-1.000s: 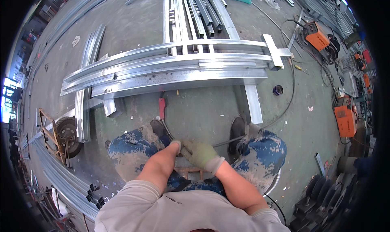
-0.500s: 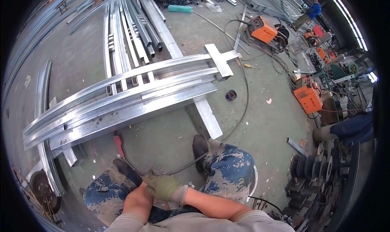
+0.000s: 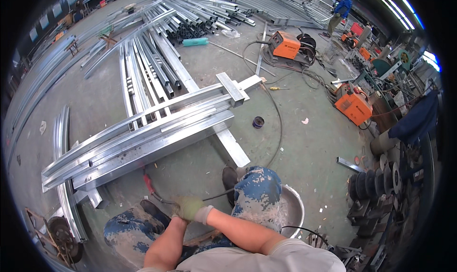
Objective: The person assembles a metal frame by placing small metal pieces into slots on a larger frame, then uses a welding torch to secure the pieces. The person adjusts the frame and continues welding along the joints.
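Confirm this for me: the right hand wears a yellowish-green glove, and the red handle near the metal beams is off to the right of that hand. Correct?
The side is wrong: in the head view, the red handle near the metal beams is to the left of the right hand, which does wear a yellowish-green glove.

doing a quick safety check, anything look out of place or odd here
Mainly the loose cable: it curves across the floor and runs past the right shoe, a possible trip hazard. Pale scraps litter the floor, which looks unswept.
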Available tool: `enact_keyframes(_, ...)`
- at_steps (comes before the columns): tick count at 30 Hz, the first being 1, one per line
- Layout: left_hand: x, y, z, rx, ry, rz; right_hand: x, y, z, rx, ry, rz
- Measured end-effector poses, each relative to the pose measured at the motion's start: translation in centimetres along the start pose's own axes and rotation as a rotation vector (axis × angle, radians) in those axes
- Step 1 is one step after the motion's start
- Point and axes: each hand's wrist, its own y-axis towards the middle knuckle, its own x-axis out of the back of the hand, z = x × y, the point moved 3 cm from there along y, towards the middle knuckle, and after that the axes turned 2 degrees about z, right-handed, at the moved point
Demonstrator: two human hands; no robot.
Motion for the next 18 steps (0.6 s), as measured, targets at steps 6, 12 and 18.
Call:
enact_keyframes(6,-3.3,-2.6,-1.0,-0.258,-0.079,0.301,1.1,-0.1,-1.8,-0.063,0.149,-0.151)
enact_keyframes(12,-8.5,-11.4,-0.6,-0.383,0.279,0.026,3.8,-1.2,-0.5,0.026,0.222,-0.2)
enact_keyframes(18,-13.5,-18.9,-1.7,-0.668,0.958,0.189,2.8,-0.5,1.4,0.04,0.183,0.019)
